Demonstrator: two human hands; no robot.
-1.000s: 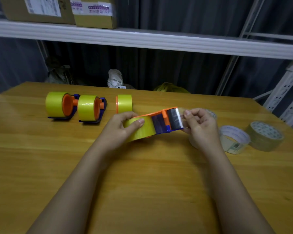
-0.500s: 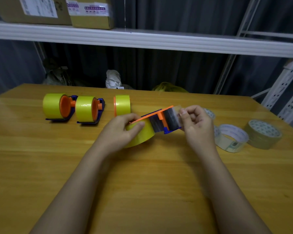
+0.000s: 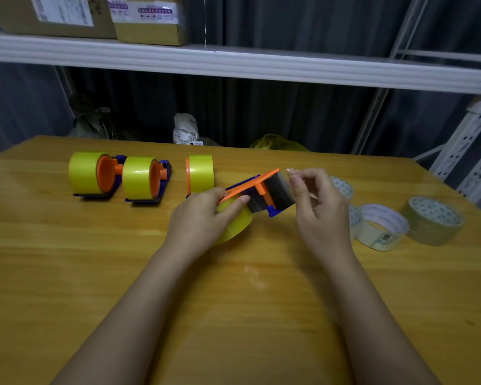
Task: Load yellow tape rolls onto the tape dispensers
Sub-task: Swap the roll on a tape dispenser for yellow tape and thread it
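Observation:
My left hand [image 3: 203, 218] grips a yellow tape roll [image 3: 236, 225] mounted on an orange and blue dispenser [image 3: 257, 182], tilted just above the table. At the dispenser's front edge my right hand [image 3: 320, 212] has its fingers curled, thumb and forefinger pinching the loose tape end [image 3: 285, 187]. Two loaded dispensers [image 3: 95, 175] [image 3: 142, 179] stand side by side at the back left. To their right stands a third yellow roll [image 3: 202, 172] with an orange flange.
Three pale tape rolls lie on the wooden table [image 3: 67, 273] at the right: a white one [image 3: 381, 230], a brownish one [image 3: 433, 220], and one [image 3: 343, 187] partly behind my right hand. A white shelf [image 3: 233, 65] with cardboard boxes hangs above the far edge.
The dispenser's front end has tilted upward in my left hand. My right hand has shifted slightly right along the front edge.

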